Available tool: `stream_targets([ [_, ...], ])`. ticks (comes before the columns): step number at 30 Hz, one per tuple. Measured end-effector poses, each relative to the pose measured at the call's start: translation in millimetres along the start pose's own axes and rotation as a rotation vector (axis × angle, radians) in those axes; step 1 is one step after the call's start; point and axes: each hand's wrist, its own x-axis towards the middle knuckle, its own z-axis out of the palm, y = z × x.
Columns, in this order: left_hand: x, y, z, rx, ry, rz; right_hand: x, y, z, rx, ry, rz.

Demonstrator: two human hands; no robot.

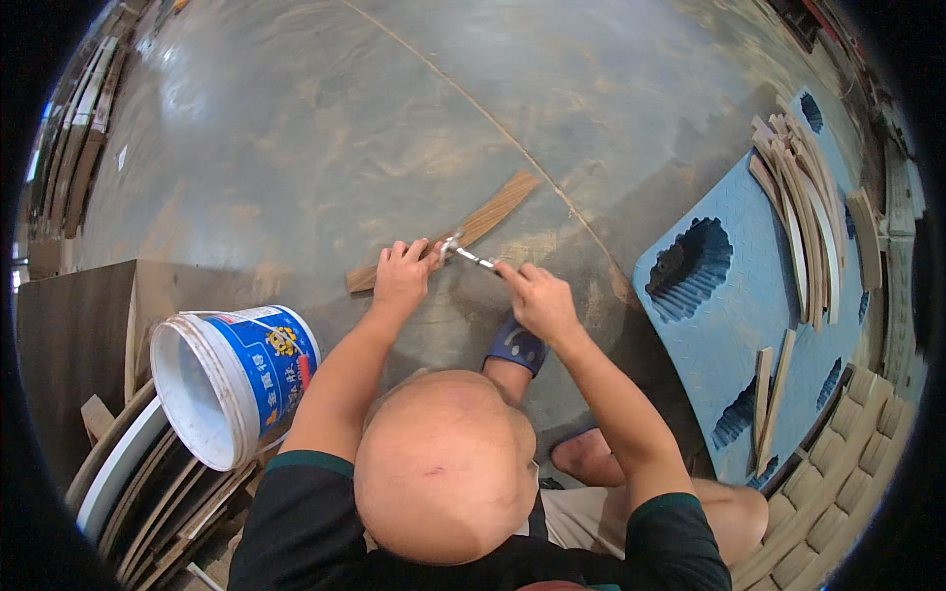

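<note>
A slightly curved brown wooden strip lies slantwise on the floor in front of me. My left hand is closed over its nearer part, fingers bent against the wood. In my right hand is the handle of a shiny metal hammer. Its blurred head is over the strip, right beside my left fingertips. Whether a nail is between those fingers is too small to tell.
A white bucket with a blue label lies tilted at left on stacked boards. At right, a blue panel with ribbed holes carries a pile of curved wooden strips. My foot in a blue slipper is behind the hammer.
</note>
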Motion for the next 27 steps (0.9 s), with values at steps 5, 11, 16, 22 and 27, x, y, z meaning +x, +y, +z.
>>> stream_targets([
  [5, 1.2, -0.4, 2.7, -0.017, 0.041, 0.028, -1.1, -0.1, 14.8, -0.039, -0.005, -0.087],
  [11, 4.1, 1.8, 0.8, -0.043, 0.072, 0.033, 7.1, 33.0, 5.5, 0.055, 0.349, 0.484],
  [16, -3.0, -3.8, -2.2, -0.018, 0.045, 0.02, 11.5, 41.4, 7.9, 0.298, 0.319, 0.368],
  [22, 0.4, -0.6, 2.6, -0.033, 0.044, 0.0, 30.6, 78.7, 13.6, 1.287, 0.295, 0.932],
  [27, 20.3, 15.2, 11.9, -0.051, 0.049, 0.04, 4.2, 116.9, 48.2, 0.908, 0.052, 0.749],
])
